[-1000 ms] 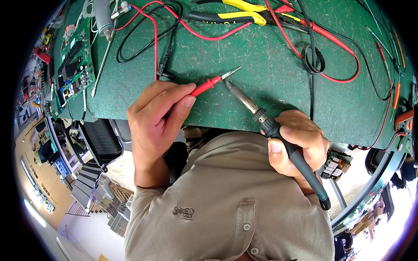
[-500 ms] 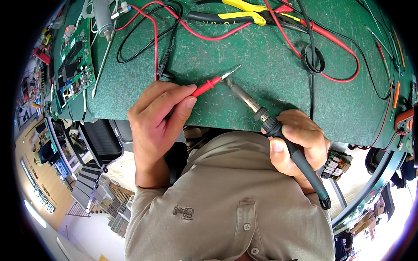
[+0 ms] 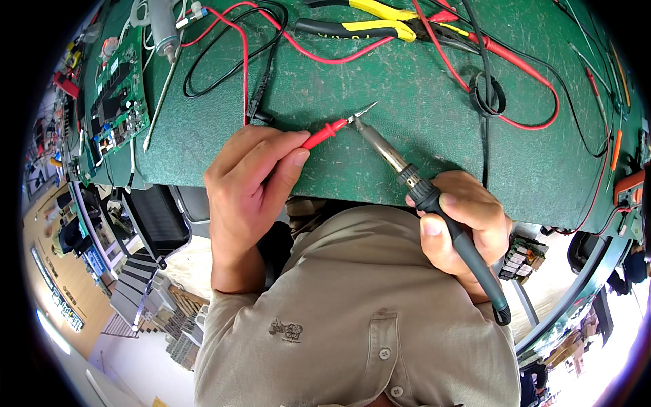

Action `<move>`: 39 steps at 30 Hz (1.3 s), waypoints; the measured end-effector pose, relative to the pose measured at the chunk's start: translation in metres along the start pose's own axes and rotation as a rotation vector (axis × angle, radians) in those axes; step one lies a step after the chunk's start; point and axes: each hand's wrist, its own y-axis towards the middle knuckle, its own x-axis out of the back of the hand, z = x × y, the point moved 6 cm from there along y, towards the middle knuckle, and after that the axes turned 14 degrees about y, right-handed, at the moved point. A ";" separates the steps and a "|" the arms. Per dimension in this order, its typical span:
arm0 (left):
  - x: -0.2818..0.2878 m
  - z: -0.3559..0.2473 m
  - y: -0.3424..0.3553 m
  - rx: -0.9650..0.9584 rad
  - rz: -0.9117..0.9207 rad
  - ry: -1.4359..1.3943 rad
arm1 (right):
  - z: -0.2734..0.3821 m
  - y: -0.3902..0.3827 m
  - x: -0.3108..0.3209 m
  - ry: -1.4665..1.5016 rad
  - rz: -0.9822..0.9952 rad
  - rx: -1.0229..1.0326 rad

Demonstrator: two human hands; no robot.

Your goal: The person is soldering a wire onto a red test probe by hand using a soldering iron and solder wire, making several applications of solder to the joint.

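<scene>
Your left hand [image 3: 247, 180] pinches a red probe [image 3: 325, 133] over the green worktop [image 3: 407, 85], and its metal tip [image 3: 366, 110] points away from you. Your right hand [image 3: 468, 217] is wrapped around a soldering iron [image 3: 427, 195], with its end right by that tip; I can't tell if they touch.

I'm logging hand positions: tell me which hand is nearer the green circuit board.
Left. The left hand, holding the red probe, is to the right of the green circuit board; the right hand, around the soldering iron, is farther right.
</scene>
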 end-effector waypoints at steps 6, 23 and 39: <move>0.000 0.000 0.000 -0.015 -0.002 0.005 | 0.002 0.005 -0.003 -0.057 0.132 -0.063; -0.001 0.000 0.000 -0.015 -0.001 0.007 | -0.002 0.001 -0.002 -0.006 -0.007 -0.046; 0.001 0.001 0.001 -0.046 -0.018 -0.029 | -0.001 0.000 -0.002 -0.038 0.005 -0.039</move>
